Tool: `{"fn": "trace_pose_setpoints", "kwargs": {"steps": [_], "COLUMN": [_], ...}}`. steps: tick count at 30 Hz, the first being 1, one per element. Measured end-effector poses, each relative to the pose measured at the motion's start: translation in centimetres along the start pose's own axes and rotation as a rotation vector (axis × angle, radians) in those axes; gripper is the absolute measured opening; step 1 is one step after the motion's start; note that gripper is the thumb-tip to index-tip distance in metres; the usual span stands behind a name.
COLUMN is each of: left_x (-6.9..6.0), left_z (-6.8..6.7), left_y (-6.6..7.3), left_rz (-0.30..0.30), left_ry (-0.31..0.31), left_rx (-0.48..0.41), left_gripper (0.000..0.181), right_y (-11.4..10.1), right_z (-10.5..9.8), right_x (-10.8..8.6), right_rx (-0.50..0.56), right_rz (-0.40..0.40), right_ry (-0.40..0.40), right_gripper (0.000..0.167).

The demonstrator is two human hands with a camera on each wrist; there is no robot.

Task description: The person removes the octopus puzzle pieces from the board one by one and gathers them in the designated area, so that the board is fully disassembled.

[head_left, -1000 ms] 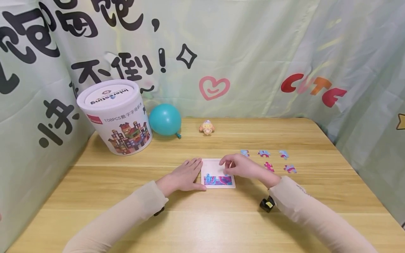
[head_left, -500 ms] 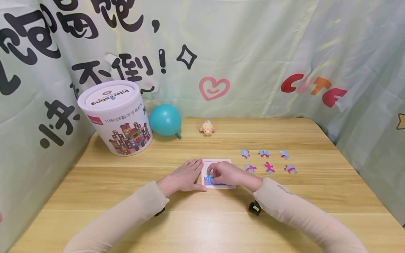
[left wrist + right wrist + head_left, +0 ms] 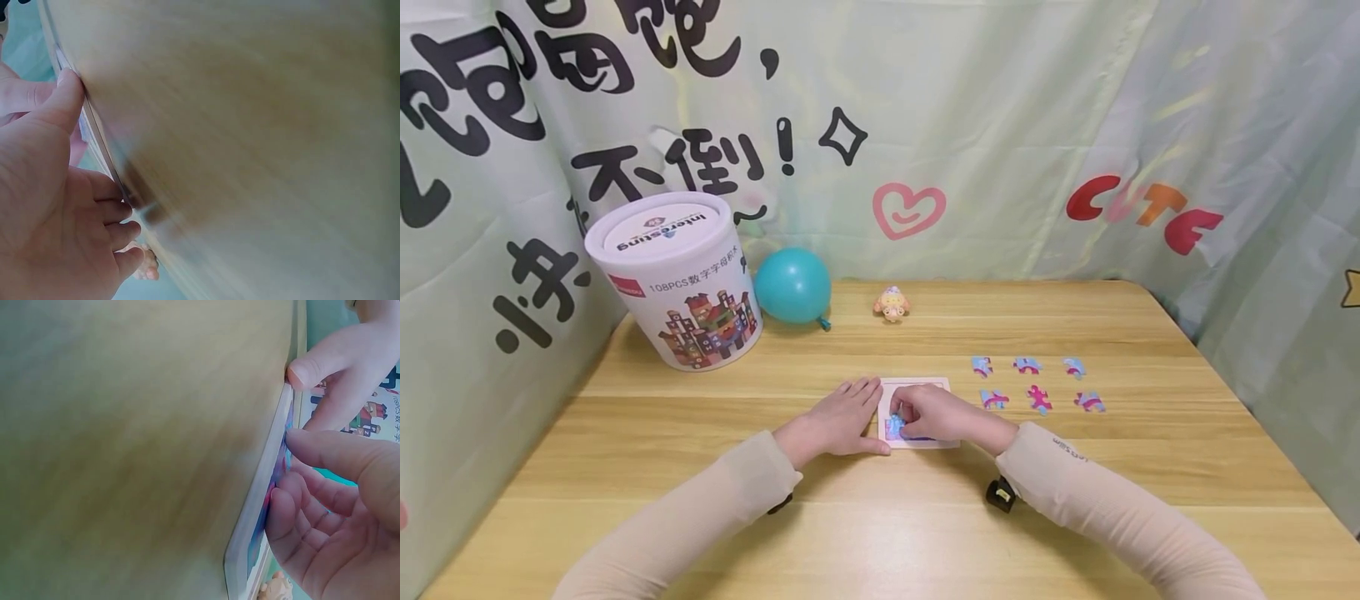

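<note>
In the head view, a small white puzzle tray (image 3: 915, 382) lies on the table, its near part filled with blue, purple and pink pieces. My left hand (image 3: 837, 419) lies against the tray's left side, fingers straight and thumb at the near corner. Over the tray, my right hand (image 3: 931, 412) has its thumb and forefinger at a light-blue puzzle piece (image 3: 895, 423) near the left side, seemingly pinching it; the fingers partly cover it. In the right wrist view the thumb (image 3: 306, 445) touches the puzzle surface and the other fingers curl beside it.
Several loose puzzle pieces, among them a pink piece (image 3: 1039, 399), lie in two rows right of the tray. Farther back stand a white bucket (image 3: 673, 283), a teal balloon (image 3: 793, 286) and a small figurine (image 3: 892, 305). A printed curtain (image 3: 1000, 150) hangs behind the table.
My right hand has moved left across the tray to the light-blue piece at its left side, uncovering a loose piece on the table. The left hand has stayed in place.
</note>
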State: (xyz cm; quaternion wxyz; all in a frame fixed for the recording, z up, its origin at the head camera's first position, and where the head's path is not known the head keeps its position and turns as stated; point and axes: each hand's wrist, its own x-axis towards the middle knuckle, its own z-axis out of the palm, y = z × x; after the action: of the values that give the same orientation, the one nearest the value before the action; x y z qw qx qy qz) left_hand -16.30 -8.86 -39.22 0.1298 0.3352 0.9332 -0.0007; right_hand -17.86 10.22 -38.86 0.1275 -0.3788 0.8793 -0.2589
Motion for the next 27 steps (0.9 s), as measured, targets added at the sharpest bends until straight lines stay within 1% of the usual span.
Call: {"fn": "trace_pose_setpoints", "kwargs": {"steps": [4,11,14,15,18,21,22,27], "left_x": [0.04,0.06,0.06,0.04,0.00,-0.02,-0.01,0.04], "left_z": [0.09,0.10,0.12,0.11,0.05,-0.02,-0.02,-0.06], "left_y": [-0.04,-0.07,-0.05,-0.03,0.04,0.10,0.10,0.10], "left_rz": [0.000,0.005,0.004,0.002,-0.002,-0.009,-0.010,-0.013], "left_ry": [0.003,0.010,0.011,0.010,0.004,-0.002,-0.003,-0.008], "left_rx": [0.000,0.012,0.016,0.017,0.015,0.007,0.005,0.006], "left_gripper": [0.094,0.094,0.094,0.094,0.093,0.093,0.093,0.093], "right_y": [0.06,0.24,0.21,0.21,0.21,0.39,0.50,0.72], "right_z": [0.04,0.15,0.09,0.05,-0.11,-0.18,-0.17,-0.40], "right_x": [0.00,-0.07,-0.16,-0.22,-0.37,-0.47,-0.46,-0.63], "right_rx": [-0.006,0.027,0.031,0.028,0.051,0.085,0.107,0.205], "right_rz": [-0.012,-0.013,-0.040,-0.066,-0.091,-0.075,-0.051,-0.020], "right_ry": [0.015,0.012,0.020,0.027,0.030,0.023,0.016,0.017], "right_gripper": [0.022,0.024,0.022,0.021,0.020,0.022,0.021,0.017]}}
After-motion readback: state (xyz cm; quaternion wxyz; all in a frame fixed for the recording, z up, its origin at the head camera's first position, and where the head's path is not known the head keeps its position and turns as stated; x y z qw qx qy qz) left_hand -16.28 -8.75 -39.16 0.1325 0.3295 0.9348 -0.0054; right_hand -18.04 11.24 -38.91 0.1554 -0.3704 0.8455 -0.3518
